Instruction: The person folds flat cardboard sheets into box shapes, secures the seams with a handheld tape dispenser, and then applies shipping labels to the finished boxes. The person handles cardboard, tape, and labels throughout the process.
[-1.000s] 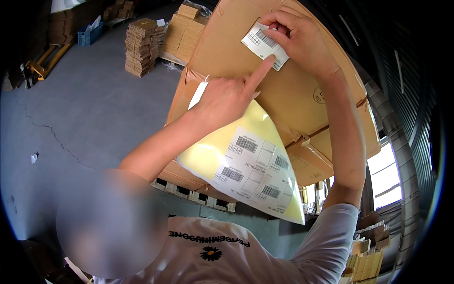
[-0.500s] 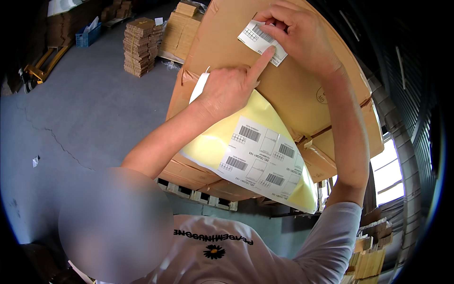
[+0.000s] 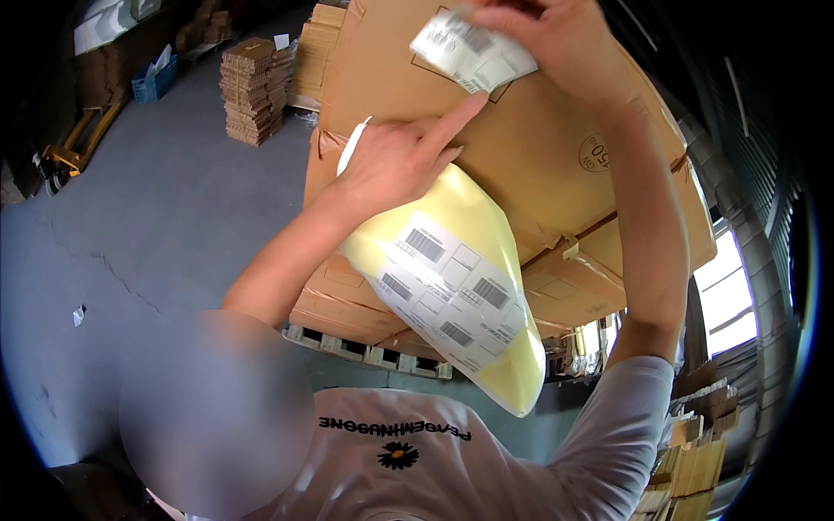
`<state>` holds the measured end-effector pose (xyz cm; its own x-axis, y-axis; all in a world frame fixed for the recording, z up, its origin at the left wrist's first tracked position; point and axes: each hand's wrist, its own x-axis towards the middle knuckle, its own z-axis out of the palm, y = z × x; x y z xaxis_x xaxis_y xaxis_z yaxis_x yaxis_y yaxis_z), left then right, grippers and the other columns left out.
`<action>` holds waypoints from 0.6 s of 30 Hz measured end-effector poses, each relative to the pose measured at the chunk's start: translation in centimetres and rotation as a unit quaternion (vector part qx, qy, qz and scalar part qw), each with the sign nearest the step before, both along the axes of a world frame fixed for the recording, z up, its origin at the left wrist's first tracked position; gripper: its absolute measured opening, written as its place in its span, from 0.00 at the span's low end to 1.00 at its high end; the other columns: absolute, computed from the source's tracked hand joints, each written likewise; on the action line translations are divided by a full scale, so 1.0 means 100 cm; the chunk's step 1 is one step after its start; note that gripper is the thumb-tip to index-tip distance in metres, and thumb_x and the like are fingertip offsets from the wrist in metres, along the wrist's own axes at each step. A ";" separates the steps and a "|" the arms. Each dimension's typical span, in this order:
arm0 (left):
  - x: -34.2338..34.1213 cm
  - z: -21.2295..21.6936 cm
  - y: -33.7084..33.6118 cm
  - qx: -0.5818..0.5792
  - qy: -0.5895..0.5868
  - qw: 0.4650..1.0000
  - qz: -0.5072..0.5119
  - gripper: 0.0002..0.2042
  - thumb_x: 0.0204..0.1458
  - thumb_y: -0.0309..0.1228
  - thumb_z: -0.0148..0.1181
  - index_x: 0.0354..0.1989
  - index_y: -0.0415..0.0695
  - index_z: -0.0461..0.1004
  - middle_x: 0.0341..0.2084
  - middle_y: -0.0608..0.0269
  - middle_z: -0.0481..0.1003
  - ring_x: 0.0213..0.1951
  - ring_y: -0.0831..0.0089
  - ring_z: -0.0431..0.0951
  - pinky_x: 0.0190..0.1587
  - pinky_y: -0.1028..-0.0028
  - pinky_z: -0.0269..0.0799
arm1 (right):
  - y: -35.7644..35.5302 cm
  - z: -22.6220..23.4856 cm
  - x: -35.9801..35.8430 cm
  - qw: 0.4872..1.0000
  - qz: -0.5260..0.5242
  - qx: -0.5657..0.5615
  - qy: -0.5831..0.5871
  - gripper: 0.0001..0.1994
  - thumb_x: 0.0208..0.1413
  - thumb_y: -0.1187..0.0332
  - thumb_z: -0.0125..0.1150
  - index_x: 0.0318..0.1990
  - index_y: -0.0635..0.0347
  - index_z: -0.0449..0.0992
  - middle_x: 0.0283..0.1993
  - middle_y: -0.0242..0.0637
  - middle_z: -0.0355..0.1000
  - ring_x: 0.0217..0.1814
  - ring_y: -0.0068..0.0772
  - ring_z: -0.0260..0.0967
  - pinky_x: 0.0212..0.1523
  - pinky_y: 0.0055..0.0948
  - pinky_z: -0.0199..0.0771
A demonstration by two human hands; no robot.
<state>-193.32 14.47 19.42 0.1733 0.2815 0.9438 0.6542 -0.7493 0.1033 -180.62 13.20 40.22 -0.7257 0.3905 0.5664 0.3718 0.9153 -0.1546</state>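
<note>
My right hand [image 3: 569, 48] pinches a white barcode label [image 3: 473, 52] by its far edge. The label lies tilted over a printed rectangle on the face of a large brown carton [image 3: 530, 165]; whether any of it sticks there I cannot tell. My left hand [image 3: 395, 165] reaches its index finger to the label's near corner. Its other fingers are closed on a glossy yellow label sheet [image 3: 495, 378], which hangs down in a curve and bears several more white barcode labels [image 3: 452, 286]. The gripped end of the sheet is partly hidden.
More taped cartons [image 3: 565, 286] stand below and beside the large one, on a pallet [image 3: 391, 359]. Across the grey floor are a stack of flattened cardboard [image 3: 248, 91], a blue crate [image 3: 155, 80] and a yellow pallet jack [image 3: 82, 148]. Cardboard pieces [image 3: 695, 451] lean at the lower right.
The label has shifted up and left and is turned, baring part of the printed rectangle. My left hand has moved slightly left, and the yellow sheet hangs steeper and more curled.
</note>
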 end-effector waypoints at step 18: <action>0.003 -0.010 0.002 0.010 0.013 1.000 0.003 0.33 0.52 0.26 0.65 0.69 0.56 0.63 0.27 0.63 0.78 0.24 0.61 0.78 0.27 0.64 0.75 | 0.000 -0.006 -0.007 0.971 0.057 0.192 -0.128 0.04 0.48 0.76 0.65 0.33 0.65 0.80 0.32 0.41 0.77 0.37 0.42 0.76 0.40 0.34 0.75</action>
<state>-193.02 14.72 18.46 0.1957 0.2644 0.9444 0.6613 -0.7466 0.0720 -181.30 13.21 39.60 -0.8883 0.0938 0.4496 0.2450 0.9248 0.2910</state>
